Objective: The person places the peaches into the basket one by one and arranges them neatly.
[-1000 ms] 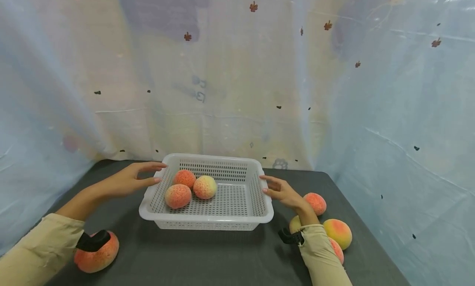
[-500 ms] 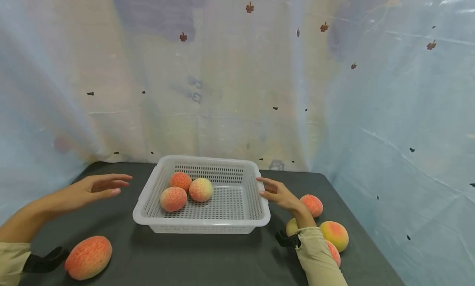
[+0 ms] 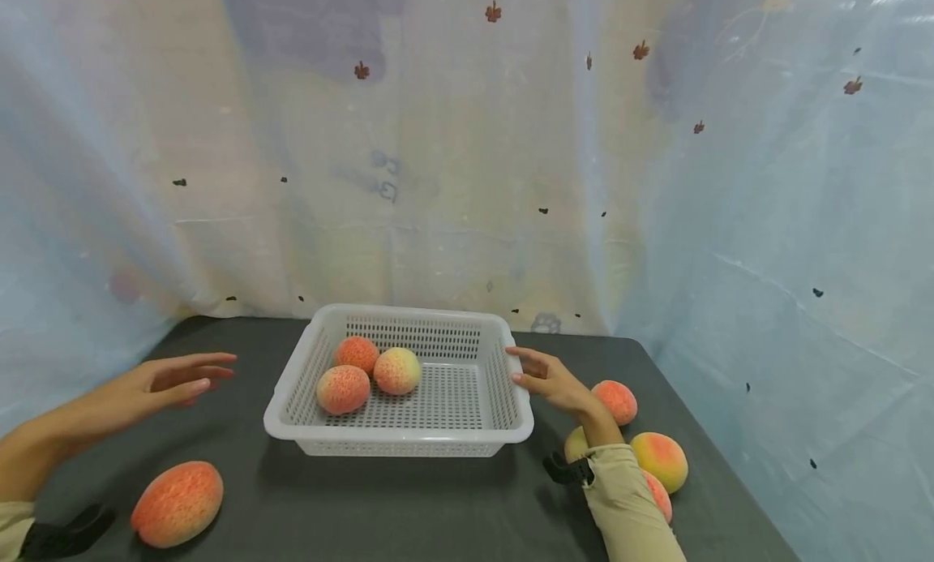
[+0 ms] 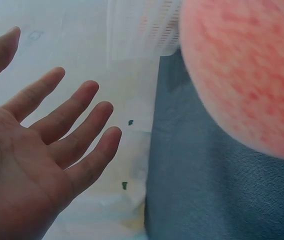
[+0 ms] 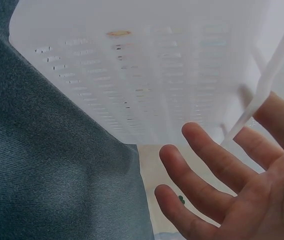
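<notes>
A white perforated plastic basket (image 3: 401, 435) stands on the dark table with three speckled peaches inside: a red one (image 3: 357, 354), a pink one (image 3: 343, 389) and a yellowish one (image 3: 397, 371). My right hand (image 3: 556, 383) is at the basket's right rim, thumb and index fingertips on the edge. In the right wrist view its other fingers (image 5: 197, 172) extend loosely below the rim. My left hand (image 3: 153, 392) hovers left of the basket, fingers spread and holding nothing. Nearer me, below that hand, lies a large red-orange peach (image 3: 178, 504), which looms at right in the left wrist view.
Beside my right forearm lie several more peaches: an orange one (image 3: 614, 402), a yellow-red one (image 3: 660, 461), and others partly hidden by the sleeve. A pale patterned curtain (image 3: 438, 181) encloses the back and sides of the dark table (image 3: 350, 513).
My left hand has moved away from the basket's left rim, leftward and toward me, uncovering the large peach. My right hand stays at the right rim. The view shifted slightly.
</notes>
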A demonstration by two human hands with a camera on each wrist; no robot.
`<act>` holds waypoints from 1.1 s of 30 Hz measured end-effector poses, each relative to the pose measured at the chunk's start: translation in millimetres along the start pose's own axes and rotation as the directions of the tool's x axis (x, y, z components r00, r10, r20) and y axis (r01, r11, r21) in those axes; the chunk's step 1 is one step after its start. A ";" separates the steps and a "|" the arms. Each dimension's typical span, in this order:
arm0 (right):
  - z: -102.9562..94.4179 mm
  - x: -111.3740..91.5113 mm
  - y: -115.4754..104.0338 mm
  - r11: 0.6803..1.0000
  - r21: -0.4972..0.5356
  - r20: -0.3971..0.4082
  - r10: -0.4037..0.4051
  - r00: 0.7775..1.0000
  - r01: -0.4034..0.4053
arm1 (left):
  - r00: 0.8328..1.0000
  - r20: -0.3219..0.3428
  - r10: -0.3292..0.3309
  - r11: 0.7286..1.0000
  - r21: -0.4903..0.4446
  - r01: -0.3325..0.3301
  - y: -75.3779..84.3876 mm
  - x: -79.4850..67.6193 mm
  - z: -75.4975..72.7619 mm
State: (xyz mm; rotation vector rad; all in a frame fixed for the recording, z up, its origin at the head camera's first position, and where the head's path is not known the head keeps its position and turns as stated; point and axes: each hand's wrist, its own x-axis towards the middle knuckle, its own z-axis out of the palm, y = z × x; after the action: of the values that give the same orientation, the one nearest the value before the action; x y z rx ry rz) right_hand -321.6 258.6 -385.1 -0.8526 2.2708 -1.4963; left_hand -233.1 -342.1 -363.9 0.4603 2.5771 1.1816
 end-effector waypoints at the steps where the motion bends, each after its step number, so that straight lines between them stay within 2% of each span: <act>1: -0.3 0.2 -0.4 1.000 -0.003 -0.001 -0.003 1.000 0.003 | 1.000 0.002 -0.002 1.000 -0.006 0.002 -1.6 -0.7 0.3; 8: 0.0 1.0 1.7 1.000 0.005 0.007 0.010 1.000 -0.010 | 0.999 0.031 -0.035 0.997 -0.065 0.037 -14.1 -10.2 4.7; 14: 0.9 -0.5 4.8 1.000 -0.009 -0.014 0.026 1.000 -0.027 | 0.992 0.122 -0.032 0.991 -0.124 0.047 -28.7 -15.7 7.3; 21: 2.3 0.5 2.5 1.000 0.008 0.007 0.004 1.000 -0.004 | 0.968 0.248 -0.032 0.981 -0.180 0.079 -42.3 -22.2 9.7; 25: 2.6 1.2 0.5 1.000 -0.002 0.004 -0.004 1.000 0.004 | 0.948 0.318 -0.014 0.963 -0.252 0.098 -47.3 -24.5 10.4; 27: 2.4 1.2 -0.1 1.000 -0.005 -0.001 0.000 1.000 0.000 | 0.943 0.332 0.010 0.960 -0.267 0.084 -50.1 -25.4 11.7; 29: 1.9 0.8 -1.3 1.000 -0.010 -0.004 0.003 1.000 -0.003 | 0.938 0.345 0.007 0.959 -0.269 0.091 -51.7 -25.8 13.3; 33: 0.4 0.7 -2.6 1.000 -0.020 -0.007 0.004 1.000 -0.004 | 0.926 0.378 0.018 0.935 -0.334 0.118 -55.4 -28.2 16.6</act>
State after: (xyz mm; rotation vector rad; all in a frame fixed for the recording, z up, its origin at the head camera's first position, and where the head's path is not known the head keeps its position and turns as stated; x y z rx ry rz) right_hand -321.1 257.1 -382.9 -0.8501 2.2949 -1.4788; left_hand -210.9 -376.0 -413.9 0.4802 1.9896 1.3487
